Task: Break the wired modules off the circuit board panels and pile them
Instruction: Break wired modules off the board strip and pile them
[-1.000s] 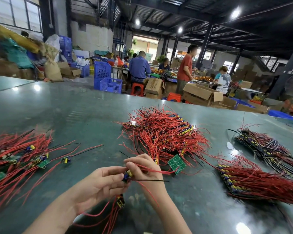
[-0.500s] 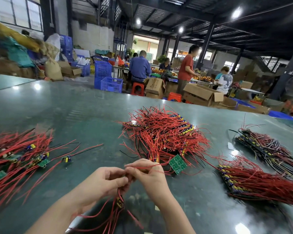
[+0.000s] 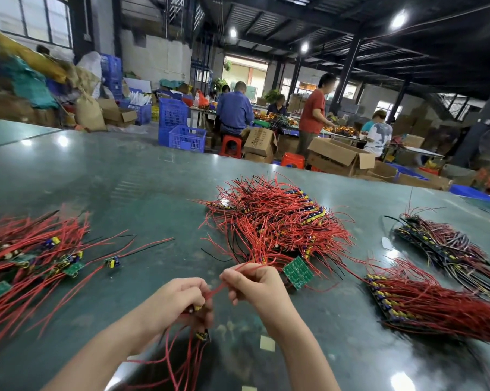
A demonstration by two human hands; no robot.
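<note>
My left hand grips a small strip of wired modules whose red wires hang down toward me. My right hand pinches red wires that run between the two hands and on toward the middle heap. A big tangle of red-wired panels lies on the table just beyond my hands, with a bare green board at its near edge. A pile of separated modules spreads at the left, and one loose module lies beside it.
Two stacks of wired panels lie at the right, one near and one farther back. The green table stretches far ahead. Beyond it, several people work among blue crates and cardboard boxes.
My hands have drawn slightly apart, the left lowering with the module strip and the right holding the red wires taut between them. The piles have not moved.
</note>
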